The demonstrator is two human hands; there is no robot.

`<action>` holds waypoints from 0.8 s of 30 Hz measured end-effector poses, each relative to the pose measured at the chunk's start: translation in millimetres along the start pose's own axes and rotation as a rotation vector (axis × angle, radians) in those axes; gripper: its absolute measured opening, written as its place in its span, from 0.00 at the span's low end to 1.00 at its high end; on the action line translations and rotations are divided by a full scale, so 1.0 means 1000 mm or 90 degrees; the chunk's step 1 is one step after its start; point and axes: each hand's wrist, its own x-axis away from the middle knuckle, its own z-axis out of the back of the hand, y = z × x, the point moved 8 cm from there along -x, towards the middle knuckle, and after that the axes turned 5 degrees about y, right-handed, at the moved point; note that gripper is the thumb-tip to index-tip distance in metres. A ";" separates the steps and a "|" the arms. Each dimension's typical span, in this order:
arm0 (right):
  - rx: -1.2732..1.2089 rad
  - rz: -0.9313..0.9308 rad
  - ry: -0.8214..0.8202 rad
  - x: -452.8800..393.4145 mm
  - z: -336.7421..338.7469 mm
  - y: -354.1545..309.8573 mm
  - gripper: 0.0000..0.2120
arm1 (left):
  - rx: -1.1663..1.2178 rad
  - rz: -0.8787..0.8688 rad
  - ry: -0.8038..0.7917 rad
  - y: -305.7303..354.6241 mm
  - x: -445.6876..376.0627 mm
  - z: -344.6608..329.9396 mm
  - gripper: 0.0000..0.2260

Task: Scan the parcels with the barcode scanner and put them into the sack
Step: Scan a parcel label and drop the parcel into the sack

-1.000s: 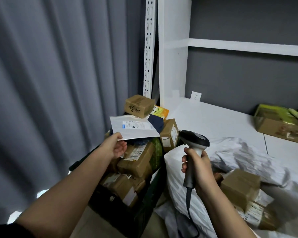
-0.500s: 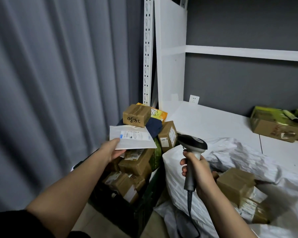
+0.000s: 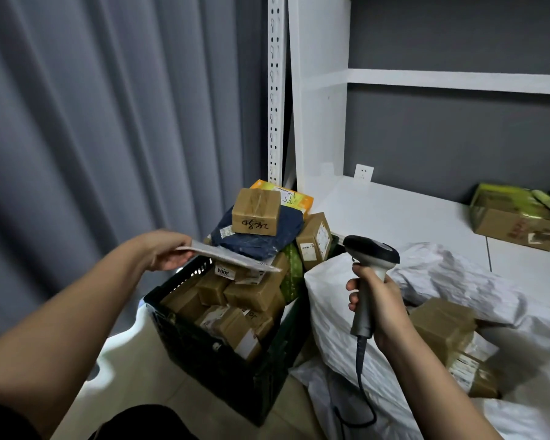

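My left hand [image 3: 165, 250] pinches a flat white envelope parcel [image 3: 232, 257] by its left edge, held nearly level above the black crate [image 3: 210, 347]. The crate is piled with brown cardboard parcels [image 3: 254, 293], a dark blue bag parcel [image 3: 258, 236] and a small box with handwriting [image 3: 256, 215] on top. My right hand [image 3: 378, 309] grips the handle of the barcode scanner [image 3: 370, 258], whose black head points left toward the envelope. The white sack [image 3: 442, 281] lies open to the right, with several brown parcels [image 3: 442, 325] inside.
A grey curtain [image 3: 92, 138] hangs at the left. White shelving [image 3: 318, 106] stands behind the crate, with a white surface [image 3: 404, 217] and a green and brown carton [image 3: 518, 223] at the far right. The scanner cable [image 3: 359, 392] hangs down by the sack.
The envelope has tilted from facing me to nearly flat and edge-on. My left hand moved down and left with it. The scanner stayed about where it was.
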 end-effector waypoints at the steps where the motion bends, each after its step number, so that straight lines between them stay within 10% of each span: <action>1: -0.003 0.001 -0.005 0.001 0.000 0.000 0.02 | 0.007 -0.017 -0.008 -0.003 0.006 -0.003 0.06; 13: -0.029 0.071 0.010 0.008 0.011 -0.010 0.25 | 0.115 -0.175 -0.124 -0.031 0.091 -0.132 0.11; 20: 0.116 0.117 0.058 0.011 0.047 -0.039 0.17 | 0.111 -0.182 -0.290 -0.027 0.101 -0.166 0.11; 24: 0.112 0.189 0.130 0.022 0.067 -0.058 0.09 | 0.096 -0.253 -0.195 -0.016 0.092 -0.157 0.08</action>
